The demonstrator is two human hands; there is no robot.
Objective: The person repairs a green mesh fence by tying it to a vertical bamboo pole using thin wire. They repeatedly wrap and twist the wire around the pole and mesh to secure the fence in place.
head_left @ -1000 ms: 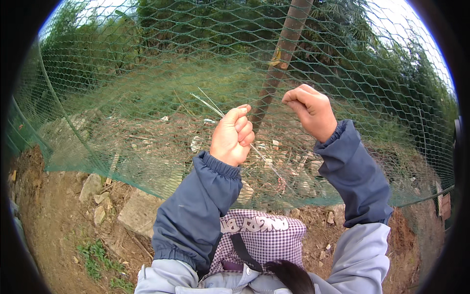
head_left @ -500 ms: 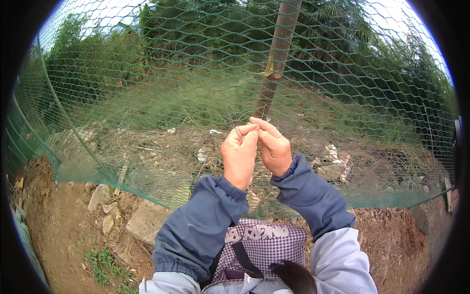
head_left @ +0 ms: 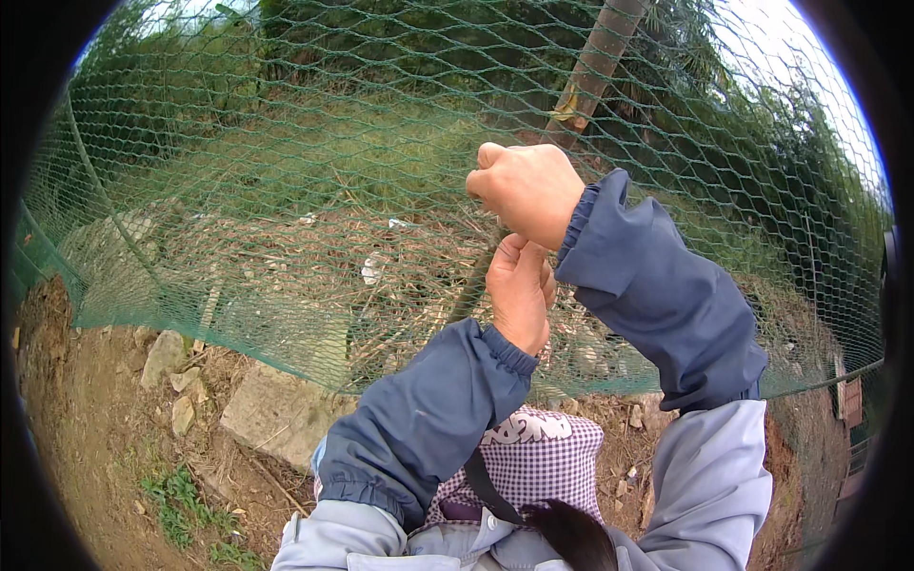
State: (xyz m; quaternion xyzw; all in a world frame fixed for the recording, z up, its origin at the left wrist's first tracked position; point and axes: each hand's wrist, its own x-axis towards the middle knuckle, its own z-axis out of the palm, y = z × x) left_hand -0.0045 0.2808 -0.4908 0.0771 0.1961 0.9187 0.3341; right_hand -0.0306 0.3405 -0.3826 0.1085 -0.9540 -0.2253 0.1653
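Green mesh netting (head_left: 286, 133) stretches across the view before me, with a brown pole (head_left: 590, 67) behind it. My right hand (head_left: 526, 190) is raised at the net, its fingers curled closed and its back toward me, hiding what they grip. Just below it, my left hand (head_left: 519, 290) pinches at the mesh near the pole, its thumb and index finger pressed together under my right wrist; what is between them is hidden. A purple-and-white checked cloth item (head_left: 543, 457) with a dark strap hangs at my front.
Beyond the net lie grass (head_left: 390, 143), dry sticks, scattered stones and dense trees (head_left: 162, 86). Along its lower edge are a large flat stone (head_left: 276, 414), smaller rocks (head_left: 164, 357), bare soil and green weeds (head_left: 176, 509). A thin curved rod (head_left: 109, 195) runs down at the left.
My hands met, then my right hand rose above the left, turning its back toward me. My left hand moved right. The thin pale strands seen earlier by my left hand no longer show.
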